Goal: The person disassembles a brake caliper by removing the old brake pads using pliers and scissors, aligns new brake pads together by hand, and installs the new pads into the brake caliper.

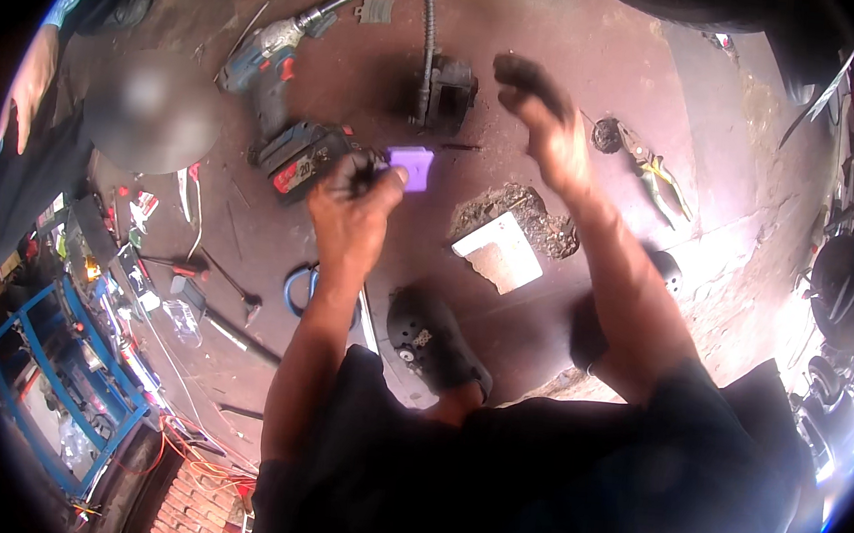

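Note:
My left hand point(355, 194) is closed on a flat purple piece point(414, 170), pinched between thumb and fingers; its exact kind I cannot make out. Beside that hand lies a cordless impact wrench point(270, 82) with a long socket extension and a battery at its base. Raised to the right, my right hand point(546, 121) has blackened fingers stretched out and holds nothing. Between the hands, a little farther off, sits a dark boxy part point(451, 95) with a corrugated hose point(428, 29) attached or resting against it. Pliers with yellow-green handles point(665, 189) lie right of my right hand.
A pile of dark debris point(558, 231) lies near a torn white card point(507, 257). Blue metal frame point(72, 390), a hammer point(229, 332) and scattered tools fill the left. Another person's hand point(31, 90) shows at the far left. My black shoe point(432, 336) is below.

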A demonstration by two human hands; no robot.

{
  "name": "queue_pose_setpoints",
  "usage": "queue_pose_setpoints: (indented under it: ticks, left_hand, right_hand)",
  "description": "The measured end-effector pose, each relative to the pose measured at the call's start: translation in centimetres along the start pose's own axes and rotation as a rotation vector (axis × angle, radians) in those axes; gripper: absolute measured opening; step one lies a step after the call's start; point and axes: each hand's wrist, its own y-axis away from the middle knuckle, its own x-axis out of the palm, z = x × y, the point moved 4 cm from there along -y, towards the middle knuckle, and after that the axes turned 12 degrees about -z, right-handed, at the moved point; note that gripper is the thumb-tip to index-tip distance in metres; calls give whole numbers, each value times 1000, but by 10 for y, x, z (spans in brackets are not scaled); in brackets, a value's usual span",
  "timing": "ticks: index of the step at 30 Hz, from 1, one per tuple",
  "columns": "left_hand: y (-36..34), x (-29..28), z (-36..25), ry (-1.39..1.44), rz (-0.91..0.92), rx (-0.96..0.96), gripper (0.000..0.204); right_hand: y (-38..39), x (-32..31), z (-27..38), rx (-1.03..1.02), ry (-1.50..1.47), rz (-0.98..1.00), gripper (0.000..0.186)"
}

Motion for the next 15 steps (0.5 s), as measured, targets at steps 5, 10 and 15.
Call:
queue_pose_setpoints:
  ticks: [5, 10, 15]
  left_hand:
    - [-18, 5, 1, 174, -74, 8, 13]
    - [-20, -3, -1, 347, -47, -59, 14]
    - [-6, -6, -26, 366, -44, -36, 15]
  right_hand:
    - [-43, 29, -21, 66, -60, 376, 61]
    - [-50, 42, -16, -17, -20, 594, 64]
    - [-15, 53, -20, 320, -414, 388, 74]
